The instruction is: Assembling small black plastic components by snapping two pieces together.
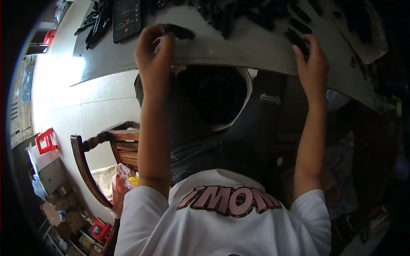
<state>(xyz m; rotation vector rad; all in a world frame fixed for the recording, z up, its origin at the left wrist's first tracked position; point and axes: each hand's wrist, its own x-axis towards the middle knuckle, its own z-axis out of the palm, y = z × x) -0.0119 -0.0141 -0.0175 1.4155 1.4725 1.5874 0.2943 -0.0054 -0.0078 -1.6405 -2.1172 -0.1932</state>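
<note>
Over the near part of the grey table [239, 45], my left hand [154, 55] pinches a small, long black piece [181, 32] between thumb and fingers. The piece is blurred and its kind is unclear. Farther right, my right hand [315, 68] closes its thumb and fingers around another dark piece [295, 39], partly hidden by the fingers. Several similar black pieces [226, 25] lie loosely heaped along the far side, between and beyond my hands.
A phone [127, 19] with a lit screen lies left of my left hand. Between my knees, below the table edge, stands a round container with a pale rim [249, 91] and dark inside. A wooden chair [92, 170], red stools [45, 141] and cardboard boxes [72, 219] are at left.
</note>
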